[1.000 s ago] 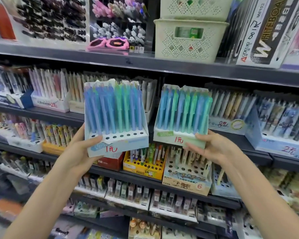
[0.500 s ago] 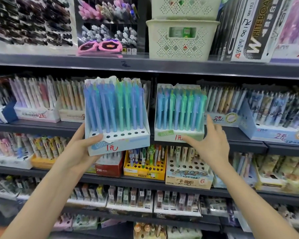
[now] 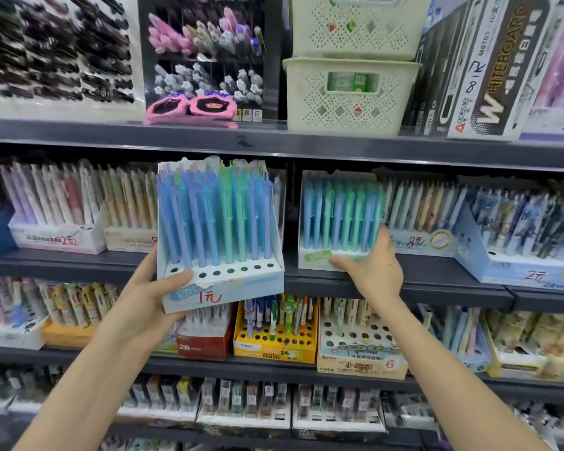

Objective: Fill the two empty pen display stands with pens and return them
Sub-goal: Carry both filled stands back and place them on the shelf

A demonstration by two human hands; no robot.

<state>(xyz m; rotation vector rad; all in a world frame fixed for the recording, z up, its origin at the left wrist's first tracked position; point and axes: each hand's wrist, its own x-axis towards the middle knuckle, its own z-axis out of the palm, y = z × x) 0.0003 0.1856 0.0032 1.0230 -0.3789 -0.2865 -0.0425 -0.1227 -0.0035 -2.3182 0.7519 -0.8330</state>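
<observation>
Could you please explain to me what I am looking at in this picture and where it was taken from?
There is no machine here: a person is restocking a stationery shop, and the single camera sits on their head, looking forward and down, so you see only their bare arms. The left hand grips a white pen stand filled with blue and green pens, its front row of holes empty, held in the air before the shelves. The right hand rests against a second filled stand, which stands on the dark shelf among other pen boxes. Cream baskets sit on the shelf above.
</observation>
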